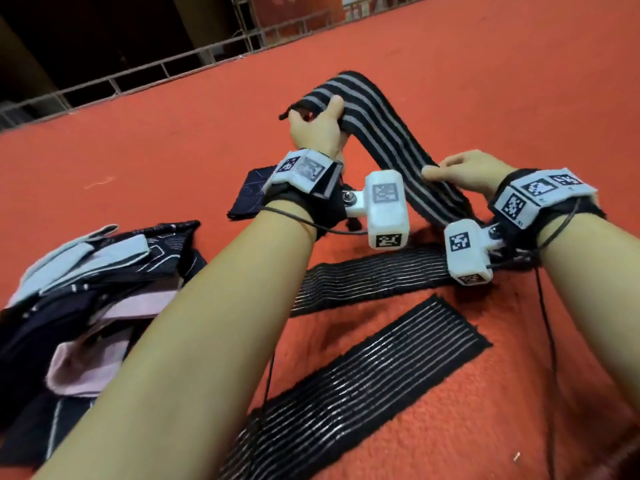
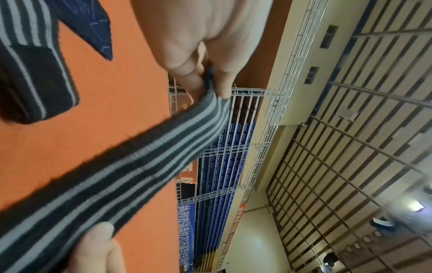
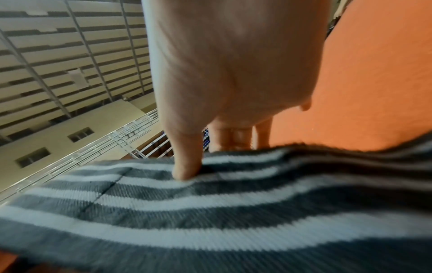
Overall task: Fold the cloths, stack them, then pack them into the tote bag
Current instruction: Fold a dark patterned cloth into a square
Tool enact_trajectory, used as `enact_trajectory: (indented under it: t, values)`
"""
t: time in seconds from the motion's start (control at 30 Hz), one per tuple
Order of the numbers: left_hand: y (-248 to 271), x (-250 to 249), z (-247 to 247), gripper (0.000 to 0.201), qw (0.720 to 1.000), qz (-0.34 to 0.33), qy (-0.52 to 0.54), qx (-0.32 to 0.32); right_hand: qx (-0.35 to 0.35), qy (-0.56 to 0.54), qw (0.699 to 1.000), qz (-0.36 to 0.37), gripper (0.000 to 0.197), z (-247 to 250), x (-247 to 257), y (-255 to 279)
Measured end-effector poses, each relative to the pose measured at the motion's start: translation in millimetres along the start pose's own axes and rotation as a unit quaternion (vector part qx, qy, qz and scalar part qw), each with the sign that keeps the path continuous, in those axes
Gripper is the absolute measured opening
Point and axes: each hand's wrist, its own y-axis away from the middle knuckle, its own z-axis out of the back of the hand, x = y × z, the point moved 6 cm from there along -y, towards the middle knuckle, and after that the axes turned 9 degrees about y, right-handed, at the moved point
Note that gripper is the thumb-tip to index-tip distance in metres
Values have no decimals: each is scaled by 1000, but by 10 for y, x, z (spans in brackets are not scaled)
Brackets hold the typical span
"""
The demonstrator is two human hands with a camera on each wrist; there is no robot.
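Two hands: both lifted over the orange carpet, sharing one striped cloth.
Left hand: fingers and thumb pinched on the far end of the striped cloth; the left wrist view shows the edge nipped between thumb and fingers.
Right hand: fingers curled round the nearer part of the same cloth, thumb pressed on its top face, as the right wrist view shows.
Striped cloth: dark with grey bands, held off the carpet, hanging bent between the hands, its lower end trailing toward the right wrist.
Flat cloths: two dark strips with thin pale lines lie on the carpet near the person, one under the wrists, the other closer in, apart from each other.
Folded cloth: a small dark blue square lies on the carpet just left of the left wrist.
Tote bag: dark with pale straps, slumped open at the left edge, pink fabric showing inside.
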Motion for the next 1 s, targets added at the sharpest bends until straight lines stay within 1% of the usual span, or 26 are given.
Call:
enact_trajectory:
  t: [0.03,0.07,0.17,0.2,0.27,0.33,0.4,0.47,0.57,0.6,0.67,0.77,0.87,0.93,1.0]
  values:
    - [28,-139,18,58,1000,-21,-2,-13,-24,-26,999,9,28,29,41,31]
    - [56,-275,43,58,999,-45,-7,-21,-52,-44,997,23,25,65,115,79]
    - [69,-649,107,41,990,-130,-36,-36,-122,-49,988,80,18,198,471,257]
    - [91,-775,143,40,987,-153,-40,-41,-137,-47,984,105,19,238,604,325]
    - [183,-1037,229,45,981,-185,-39,-53,-148,-50,978,140,20,289,831,455]
    - [279,-1278,350,46,977,-203,-10,-61,-137,-66,976,158,18,292,990,577]
    - [377,-1505,517,44,974,-216,27,-69,-125,-78,974,174,23,263,1133,721]
    - [505,-1704,704,43,970,-227,48,-80,-108,-85,972,189,25,192,1278,857]
    - [710,-1946,1012,44,965,-232,51,-114,-71,-79,971,213,23,56,1492,1059]
    - [766,-2002,1116,45,964,-230,56,-121,-51,-82,971,219,19,11,1557,1131]
    - [886,-2109,1324,44,963,-227,62,-131,10,-71,971,229,5,-100,1673,1299]
    - [1071,-2225,1679,45,960,-221,74,-158,116,32,966,227,14,-345,1773,1526]
    - [1193,-2267,2040,46,953,-213,83,-201,180,168,947,205,19,-584,1761,1685]
    - [1263,-2268,2242,46,947,-208,81,-230,206,196,940,191,23,-748,1700,1762]
    - [1305,-2228,2345,44,945,-195,81,-248,228,188,937,186,22,-880,1592,1785]
